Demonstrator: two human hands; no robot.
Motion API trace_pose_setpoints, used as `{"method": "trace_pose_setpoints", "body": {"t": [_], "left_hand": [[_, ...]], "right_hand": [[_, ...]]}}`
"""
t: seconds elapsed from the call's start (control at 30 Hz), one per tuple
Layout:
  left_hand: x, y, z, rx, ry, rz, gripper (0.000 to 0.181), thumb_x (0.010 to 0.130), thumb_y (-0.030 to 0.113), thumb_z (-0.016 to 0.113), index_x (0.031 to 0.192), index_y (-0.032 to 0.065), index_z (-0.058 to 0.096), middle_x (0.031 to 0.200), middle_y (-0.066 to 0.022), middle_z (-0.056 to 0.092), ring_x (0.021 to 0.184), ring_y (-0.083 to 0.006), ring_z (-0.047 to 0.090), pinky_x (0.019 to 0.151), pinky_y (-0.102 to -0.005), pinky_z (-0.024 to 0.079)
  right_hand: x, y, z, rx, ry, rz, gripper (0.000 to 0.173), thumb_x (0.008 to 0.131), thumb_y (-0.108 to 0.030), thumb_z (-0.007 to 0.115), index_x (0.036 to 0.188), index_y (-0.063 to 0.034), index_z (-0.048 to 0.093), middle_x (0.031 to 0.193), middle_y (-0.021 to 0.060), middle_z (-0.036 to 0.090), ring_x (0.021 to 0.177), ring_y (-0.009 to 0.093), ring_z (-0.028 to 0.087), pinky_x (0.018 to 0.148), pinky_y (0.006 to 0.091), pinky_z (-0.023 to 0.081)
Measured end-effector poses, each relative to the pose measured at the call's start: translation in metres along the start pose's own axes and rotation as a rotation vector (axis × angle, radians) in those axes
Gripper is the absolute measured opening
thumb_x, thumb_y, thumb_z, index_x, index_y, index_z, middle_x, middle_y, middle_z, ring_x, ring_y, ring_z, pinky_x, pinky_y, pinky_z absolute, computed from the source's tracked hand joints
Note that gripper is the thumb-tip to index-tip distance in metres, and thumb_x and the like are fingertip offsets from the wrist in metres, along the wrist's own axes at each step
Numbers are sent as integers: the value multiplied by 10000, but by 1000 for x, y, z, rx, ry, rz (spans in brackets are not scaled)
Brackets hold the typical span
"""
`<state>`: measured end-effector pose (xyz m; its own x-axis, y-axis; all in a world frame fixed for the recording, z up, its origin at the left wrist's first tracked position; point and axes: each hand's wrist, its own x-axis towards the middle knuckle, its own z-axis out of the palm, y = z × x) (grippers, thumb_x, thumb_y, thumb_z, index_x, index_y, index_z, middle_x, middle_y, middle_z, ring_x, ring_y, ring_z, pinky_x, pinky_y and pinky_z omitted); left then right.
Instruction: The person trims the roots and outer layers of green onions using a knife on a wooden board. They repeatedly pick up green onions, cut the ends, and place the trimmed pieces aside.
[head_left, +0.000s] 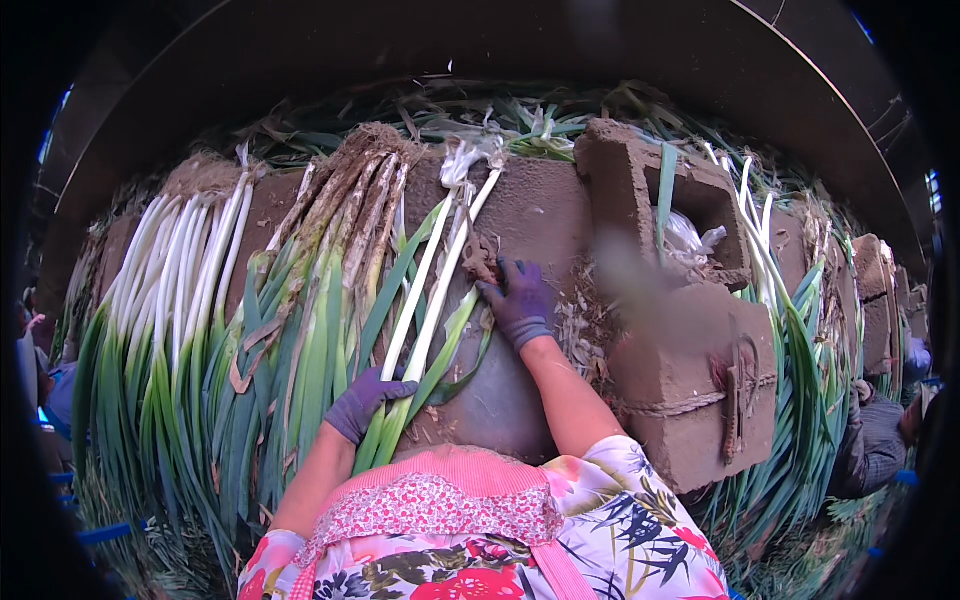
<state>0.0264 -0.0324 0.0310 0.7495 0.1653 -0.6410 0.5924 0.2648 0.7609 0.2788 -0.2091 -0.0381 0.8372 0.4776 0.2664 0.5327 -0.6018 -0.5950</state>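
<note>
My left hand, in a purple work glove, grips two long green onions around their green lower stalks. Their white shanks slant up and to the right, with pale roots and loose skin at the top. My right hand, gloved the same way, is closed at a soiled brown outer sheath beside the shanks. A green leaf runs from near its thumb down toward my left hand. The fingertips are partly hidden.
Cleaned white onions lie at the left, next to soil-covered ones. On the right stand a hollow concrete block with plastic inside and a rope-tied block. More onions and a person's sleeve are beyond. Leaf scraps line the back.
</note>
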Motion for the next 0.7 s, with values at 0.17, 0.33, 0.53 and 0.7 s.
{"method": "trace_pose_setpoints", "body": {"t": [0.17, 0.33, 0.53, 0.7], "left_hand": [[-15, 6, 12, 65, 7, 59, 410, 820, 227, 783, 1147, -6, 696, 907, -38, 697, 798, -135, 637, 754, -266, 496], [-41, 18, -3, -103, -45, 86, 454, 823, 203, 752, 1222, 3, 672, 958, -38, 686, 848, -135, 624, 784, -256, 486], [-52, 87, 1, 249, 76, 215, 515, 741, 172, 795, 1202, -13, 659, 940, -52, 685, 851, -147, 646, 771, -273, 520], [-111, 222, -21, 71, 289, 726, 462, 742, 135, 684, 1132, -105, 622, 1055, -141, 672, 852, -158, 675, 741, -255, 579]], "right_hand": [[29, 5, 4, 24, 161, 84, 531, 792, -379, 777, 1192, -50, 658, 1063, 211, 616, 1049, 388, 566, 903, 466, 481], [-27, -10, -22, 70, 103, 181, 504, 781, -339, 797, 1155, -26, 671, 1014, 197, 633, 980, 370, 597, 867, 454, 494], [-84, -97, -42, 482, -137, -220, 563, 750, -218, 829, 1245, -18, 647, 1032, 159, 601, 919, 321, 603, 819, 399, 513], [-77, -58, -63, 283, -66, 76, 520, 785, -258, 787, 1219, -16, 631, 1009, 166, 609, 953, 344, 580, 829, 433, 484]]}}
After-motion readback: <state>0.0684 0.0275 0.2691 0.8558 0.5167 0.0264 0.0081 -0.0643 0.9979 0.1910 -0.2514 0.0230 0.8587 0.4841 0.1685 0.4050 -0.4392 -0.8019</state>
